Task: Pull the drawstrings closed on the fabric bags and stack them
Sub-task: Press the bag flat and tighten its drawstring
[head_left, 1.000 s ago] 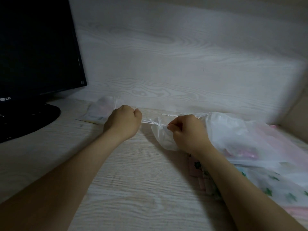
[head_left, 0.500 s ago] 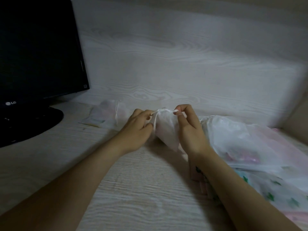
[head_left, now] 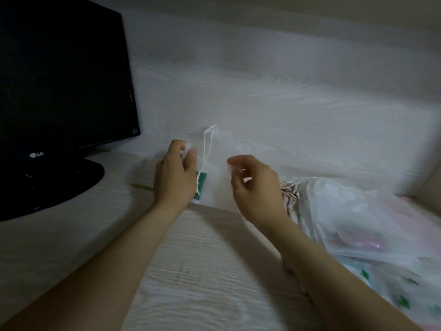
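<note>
**While your left hand grips the small bag, your right hand sits beside it**

Where the desk (head_left: 202,295) meets the back wall (head_left: 262,96), about midway along its far edge, you have the small white bag (head_left: 214,187) between your two hands. Your left hand (head_left: 175,173) is on the bag's left side, with thumb and fingers curled in and pinching a fold of the thin cloth near its top. The drawstring (head_left: 207,149) stands up in a loop above the bag's neck, and its two strands hang down the front beside your left thumb. A green label (head_left: 203,183) shows at the lower left of the bag, just next to that hand.

Your right hand (head_left: 255,187) is at the bag's right side with its fingers loosely curled and the forefinger reaching toward the cloth. The picture is blurred there, so I cannot tell whether it is pinching the cloth or only close to it.

Toward the right edge of the desk lies the pile of bags (head_left: 358,216), see-through white and pale pink, with bunched cords at its near-left end just beside your right wrist. A bag printed with green shapes (head_left: 403,299) lies under the pile, by the near right corner. A black monitor (head_left: 59,80) stands in the far left corner, well apart from the bags.
</note>
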The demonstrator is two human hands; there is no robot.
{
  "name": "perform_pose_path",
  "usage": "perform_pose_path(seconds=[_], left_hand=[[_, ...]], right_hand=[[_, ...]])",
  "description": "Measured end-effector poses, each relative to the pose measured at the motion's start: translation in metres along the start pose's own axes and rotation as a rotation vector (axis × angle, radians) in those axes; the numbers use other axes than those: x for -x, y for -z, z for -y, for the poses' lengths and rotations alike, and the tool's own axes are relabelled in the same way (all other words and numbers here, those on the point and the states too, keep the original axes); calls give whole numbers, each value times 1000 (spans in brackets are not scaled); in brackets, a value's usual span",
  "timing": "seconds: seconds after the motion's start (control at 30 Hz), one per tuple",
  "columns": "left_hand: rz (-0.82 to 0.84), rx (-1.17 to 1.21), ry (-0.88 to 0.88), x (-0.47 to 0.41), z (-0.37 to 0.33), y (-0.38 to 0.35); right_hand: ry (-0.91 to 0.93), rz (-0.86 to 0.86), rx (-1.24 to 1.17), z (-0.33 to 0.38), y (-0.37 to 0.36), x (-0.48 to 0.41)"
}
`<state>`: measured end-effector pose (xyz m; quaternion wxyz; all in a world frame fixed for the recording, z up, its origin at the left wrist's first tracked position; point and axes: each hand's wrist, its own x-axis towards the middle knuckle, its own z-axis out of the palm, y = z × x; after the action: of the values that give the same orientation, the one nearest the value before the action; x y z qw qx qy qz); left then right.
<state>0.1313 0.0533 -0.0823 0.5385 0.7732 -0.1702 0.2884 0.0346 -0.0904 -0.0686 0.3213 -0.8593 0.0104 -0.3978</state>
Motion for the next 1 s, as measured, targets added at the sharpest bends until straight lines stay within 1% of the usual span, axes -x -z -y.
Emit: perform_pose_path(seconds=[0.07, 0.1, 0.17, 0.3, 0.4, 0.5, 0.6, 0.67, 0.73, 0.77, 0.83, 0.87, 0.93, 1.0], left_hand=[[-82, -126, 58, -4, 3, 9], [-108, -169, 83, -5, 4, 12], [-140, -214, 102, -10, 13, 18], [-137, -295, 33, -21, 36, 24], [-50, -408, 80, -25, 45, 27], [128, -599, 140, -25, 51, 26], [364, -740, 215, -22, 50, 23], [460, -754, 254, -20, 49, 22], [464, -771, 211, -17, 45, 21], [427, -772, 162, -16, 41, 21], [358, -693, 58, -13, 35, 19], [354, -628, 2, -11, 31, 16], [405, -507, -77, -1, 25, 8], [497, -433, -111, 11, 18, -6]], right_hand=[[64, 120, 155, 1, -16, -8], [72, 174, 189, 1, -24, -12], [51, 255, 190, 4, -41, -18], [-40, 363, 130, 13, -71, -24], [-127, 443, 84, 14, -84, -28], [-164, 500, 86, 10, -95, -26], [-139, 424, 39, 3, -100, -21], [-137, 361, 10, 4, -99, -18], [-130, 322, 33, 7, -96, -16], [-123, 305, 49, 10, -93, -15], [-91, 243, 61, 16, -83, -15], [-75, 200, 59, 21, -75, -17], [-58, 130, 70, 27, -60, -21], [-36, 113, 126, 29, -40, -21]])
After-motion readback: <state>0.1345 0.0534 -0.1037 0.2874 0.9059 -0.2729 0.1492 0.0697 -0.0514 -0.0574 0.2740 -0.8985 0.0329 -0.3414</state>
